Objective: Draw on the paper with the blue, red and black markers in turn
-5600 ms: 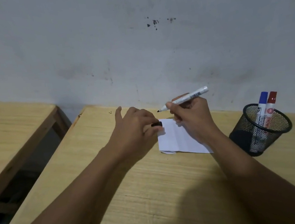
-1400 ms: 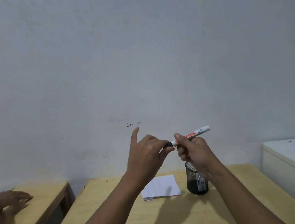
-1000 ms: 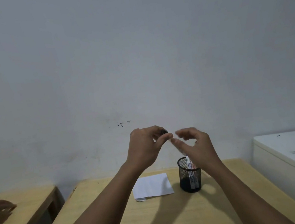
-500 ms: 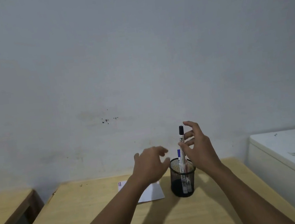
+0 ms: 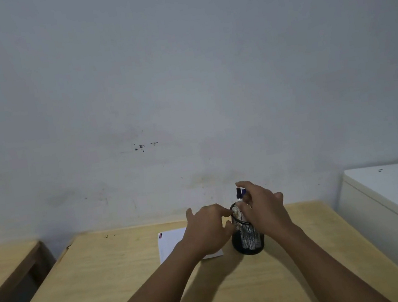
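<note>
A black mesh pen holder (image 5: pixel 247 240) stands on the wooden table (image 5: pixel 105 292), right of a white paper (image 5: pixel 171 244) with small red and blue marks in its far left corner. A black marker (image 5: pixel 238 193) and a blue marker (image 5: pixel 243 191) stand upright in the holder, caps above the rim; no red marker shows. My right hand (image 5: pixel 265 209) is over the holder, fingers closed around the black marker's upper part. My left hand (image 5: pixel 207 230) covers the paper's right part, its loosely curled fingertips touching the holder's left rim and holding nothing.
A grey-white wall rises directly behind the table. A second wooden desk (image 5: pixel 4 265) stands to the left across a dark gap. A white cabinet (image 5: pixel 394 200) stands close on the right.
My right hand capped the black marker with the left, then lowered it upright into the holder. My left hand came down against the holder's rim.
</note>
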A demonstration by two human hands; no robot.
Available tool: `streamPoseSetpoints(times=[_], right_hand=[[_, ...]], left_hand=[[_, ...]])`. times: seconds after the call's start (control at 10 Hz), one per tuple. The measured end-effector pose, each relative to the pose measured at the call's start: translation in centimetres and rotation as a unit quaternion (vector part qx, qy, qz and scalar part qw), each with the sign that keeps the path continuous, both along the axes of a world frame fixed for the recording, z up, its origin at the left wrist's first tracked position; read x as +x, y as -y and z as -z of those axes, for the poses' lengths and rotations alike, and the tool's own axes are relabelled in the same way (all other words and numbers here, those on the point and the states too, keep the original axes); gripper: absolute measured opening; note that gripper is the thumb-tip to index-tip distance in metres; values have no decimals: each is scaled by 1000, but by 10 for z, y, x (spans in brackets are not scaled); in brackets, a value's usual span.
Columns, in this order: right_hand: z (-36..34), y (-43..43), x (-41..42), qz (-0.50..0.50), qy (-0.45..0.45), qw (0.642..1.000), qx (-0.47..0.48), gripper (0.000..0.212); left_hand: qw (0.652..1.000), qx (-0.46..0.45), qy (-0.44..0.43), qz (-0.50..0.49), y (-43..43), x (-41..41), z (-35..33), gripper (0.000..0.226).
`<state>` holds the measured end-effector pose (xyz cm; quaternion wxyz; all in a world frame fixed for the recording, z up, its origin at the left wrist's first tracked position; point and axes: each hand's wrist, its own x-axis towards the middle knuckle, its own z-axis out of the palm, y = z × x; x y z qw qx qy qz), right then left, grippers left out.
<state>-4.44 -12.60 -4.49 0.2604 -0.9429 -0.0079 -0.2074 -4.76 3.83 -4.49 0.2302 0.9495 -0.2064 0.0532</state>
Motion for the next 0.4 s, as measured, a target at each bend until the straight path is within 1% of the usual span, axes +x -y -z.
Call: streamPoseSetpoints(times=[0.1, 0.2, 0.4], right_hand=[[-1, 0, 3, 9, -13, 1000, -23, 46], [-2, -2, 1, 15, -6, 1000, -25, 45], [-14, -20, -24, -20, 45, 999, -1, 45]], left_hand=[[1000, 11, -8, 5, -1, -3, -3, 39], [1000, 23, -11, 16, -3, -6, -8, 40], [999, 28, 31, -25, -34, -12, -20, 47]])
